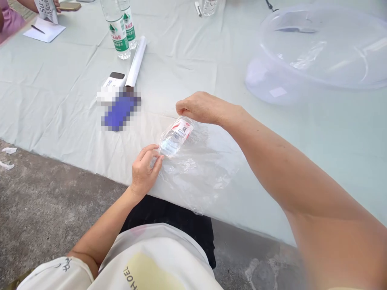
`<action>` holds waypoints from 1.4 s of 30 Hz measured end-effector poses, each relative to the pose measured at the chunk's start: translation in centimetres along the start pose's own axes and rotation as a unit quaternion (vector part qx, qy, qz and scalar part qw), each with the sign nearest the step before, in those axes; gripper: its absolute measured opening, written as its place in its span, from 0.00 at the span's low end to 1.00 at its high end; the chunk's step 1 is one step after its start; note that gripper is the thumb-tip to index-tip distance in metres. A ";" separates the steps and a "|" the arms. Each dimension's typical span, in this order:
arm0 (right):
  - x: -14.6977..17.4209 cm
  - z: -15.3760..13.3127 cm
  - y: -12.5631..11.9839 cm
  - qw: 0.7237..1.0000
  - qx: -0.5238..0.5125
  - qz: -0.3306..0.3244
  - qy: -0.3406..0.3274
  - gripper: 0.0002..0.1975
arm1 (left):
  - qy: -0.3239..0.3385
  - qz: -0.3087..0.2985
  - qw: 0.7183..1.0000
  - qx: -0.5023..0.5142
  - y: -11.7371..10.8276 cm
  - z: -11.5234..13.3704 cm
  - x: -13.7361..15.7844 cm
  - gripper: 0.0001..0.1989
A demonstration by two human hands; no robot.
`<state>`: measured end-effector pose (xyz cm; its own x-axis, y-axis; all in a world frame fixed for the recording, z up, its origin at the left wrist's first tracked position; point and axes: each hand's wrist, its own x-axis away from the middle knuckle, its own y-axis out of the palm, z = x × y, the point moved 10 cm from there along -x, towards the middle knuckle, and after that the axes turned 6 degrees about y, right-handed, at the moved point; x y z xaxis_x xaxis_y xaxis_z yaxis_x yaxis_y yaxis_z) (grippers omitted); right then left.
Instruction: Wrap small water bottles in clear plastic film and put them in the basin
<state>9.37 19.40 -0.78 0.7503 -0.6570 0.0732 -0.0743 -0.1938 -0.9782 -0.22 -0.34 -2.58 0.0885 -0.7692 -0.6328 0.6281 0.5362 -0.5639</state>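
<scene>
A small clear plastic bottle [178,135] with a red and white label lies slanted on a sheet of clear plastic film [205,173], near the table's front edge. My right hand [202,106] is closed over the bottle's far end, its fingertips partly hidden behind it. At the near end, my left hand [145,169] has thumb and fingers bent in a pinch on the film at the bottle's base. The film spreads loosely to the right and reaches the table edge.
A roll of film [136,60], a white box [113,82] and a blurred blue item [121,112] lie beyond my left hand. Two water bottles [118,38] stand behind them. A large clear basin [326,52] is at far right. Another person's arm [28,4] shows top left.
</scene>
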 end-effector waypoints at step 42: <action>15.9 0.6 1.4 0.981 -0.137 0.127 -0.057 0.21 | 0.306 -0.269 0.913 -0.014 7.7 12.8 6.3 0.08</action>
<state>21.60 9.19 -1.07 0.7515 -0.6275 -0.2037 -0.4308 -0.2329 -0.8719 15.03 -5.50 -4.08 -0.6802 -0.5909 -0.4338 0.4326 0.1541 -0.8883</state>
